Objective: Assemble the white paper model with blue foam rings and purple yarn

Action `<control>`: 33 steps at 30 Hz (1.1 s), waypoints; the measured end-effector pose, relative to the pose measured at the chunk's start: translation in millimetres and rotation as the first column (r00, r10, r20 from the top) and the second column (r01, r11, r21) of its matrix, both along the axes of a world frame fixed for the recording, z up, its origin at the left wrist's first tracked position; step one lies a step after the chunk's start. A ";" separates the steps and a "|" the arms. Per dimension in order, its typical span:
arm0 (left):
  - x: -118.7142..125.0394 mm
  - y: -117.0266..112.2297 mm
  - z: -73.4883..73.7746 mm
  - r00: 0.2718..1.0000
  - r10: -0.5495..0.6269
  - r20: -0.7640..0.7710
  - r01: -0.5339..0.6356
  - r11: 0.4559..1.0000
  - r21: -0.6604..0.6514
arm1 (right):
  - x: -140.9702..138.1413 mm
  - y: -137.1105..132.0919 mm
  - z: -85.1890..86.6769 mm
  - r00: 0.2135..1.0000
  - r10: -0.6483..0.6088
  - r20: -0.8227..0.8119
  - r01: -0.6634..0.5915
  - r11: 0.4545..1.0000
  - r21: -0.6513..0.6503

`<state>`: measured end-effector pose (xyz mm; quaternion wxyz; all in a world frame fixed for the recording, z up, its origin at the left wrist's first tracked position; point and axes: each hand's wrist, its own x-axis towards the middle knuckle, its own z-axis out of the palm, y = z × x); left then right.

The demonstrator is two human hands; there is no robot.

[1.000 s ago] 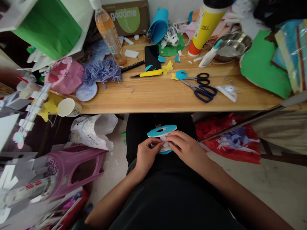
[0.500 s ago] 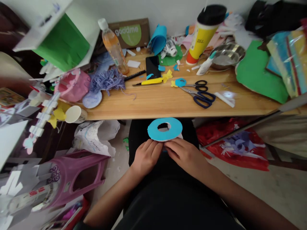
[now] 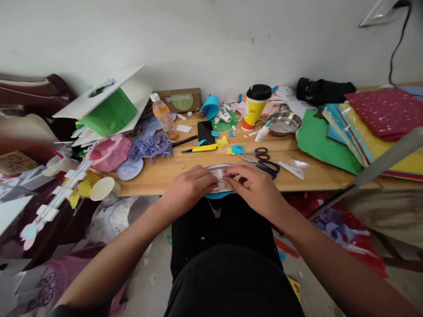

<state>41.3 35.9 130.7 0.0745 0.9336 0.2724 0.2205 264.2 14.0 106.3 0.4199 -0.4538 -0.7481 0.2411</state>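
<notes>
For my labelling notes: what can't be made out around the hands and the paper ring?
Head view.
Paper ring: middle covered by left hand and right hand.
Yellow cup: print too small to read.
Black bundle: too dark to identify.
Purple plastic shape: blurred, cut by bottom edge.

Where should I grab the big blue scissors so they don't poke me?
Best by the dark blue handle loops, coming from the right. The scissors lie flat on the table with blades pointing left toward the right hand, so the handles are the safe, free end.
</notes>
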 end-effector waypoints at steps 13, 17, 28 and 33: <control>19.1 41.9 4.3 0.947 0.074 -0.314 -0.159 0.954 -0.256 | -11.9 21.6 -23.9 0.980 -0.102 -0.169 0.068 0.979 -0.193; 27.4 43.1 12.0 0.900 0.148 -0.410 -0.277 0.920 -0.276 | -11.6 20.9 -22.2 0.985 -0.093 -0.146 0.064 0.979 -0.192; 25.8 56.3 14.6 0.926 0.047 -0.375 -0.181 0.927 -0.329 | -13.4 22.7 -22.7 0.971 -0.159 -0.176 0.126 0.974 -0.188; 30.0 58.9 13.1 0.920 0.060 -0.386 -0.205 0.915 -0.347 | -17.1 21.4 -28.9 0.944 -0.218 -0.247 0.153 0.954 -0.256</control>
